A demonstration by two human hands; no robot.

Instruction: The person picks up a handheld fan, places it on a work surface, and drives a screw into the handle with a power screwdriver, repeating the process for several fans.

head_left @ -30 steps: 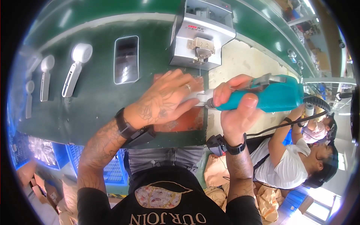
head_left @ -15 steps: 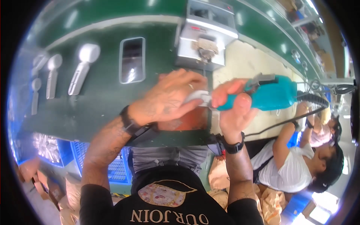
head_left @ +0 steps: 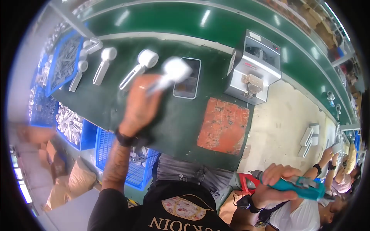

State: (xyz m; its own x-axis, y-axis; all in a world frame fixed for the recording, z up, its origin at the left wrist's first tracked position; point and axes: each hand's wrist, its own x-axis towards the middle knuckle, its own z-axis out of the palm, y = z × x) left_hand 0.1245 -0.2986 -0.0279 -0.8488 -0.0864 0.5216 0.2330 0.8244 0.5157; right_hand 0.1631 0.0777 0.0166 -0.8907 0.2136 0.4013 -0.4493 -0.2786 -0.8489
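Note:
My left hand (head_left: 142, 102) is over the green table, closed on the handle of a white round-headed handheld piece (head_left: 176, 70), which is blurred by motion. Its round head partly covers a phone (head_left: 188, 85) with a pale edge. Down at the lower right, my right hand (head_left: 275, 184) grips a teal electric screwdriver (head_left: 295, 187), its tip pointing left. To the left of my left hand lie similar white round-headed pieces, the closest being one white piece (head_left: 139, 68) and, beyond it, another white piece (head_left: 103, 65).
A silver screw feeder (head_left: 254, 73) stands at the back, right of the phone. In front of it lies a worn orange-red mat (head_left: 223, 125). Blue crates (head_left: 101, 148) with white parts stand below the table's left edge. A co-worker (head_left: 304, 215) sits at lower right.
My hands have moved apart from the mat area. My left hand has carried the white piece leftward; my right hand has drawn the screwdriver down and to the right. The view has shifted.

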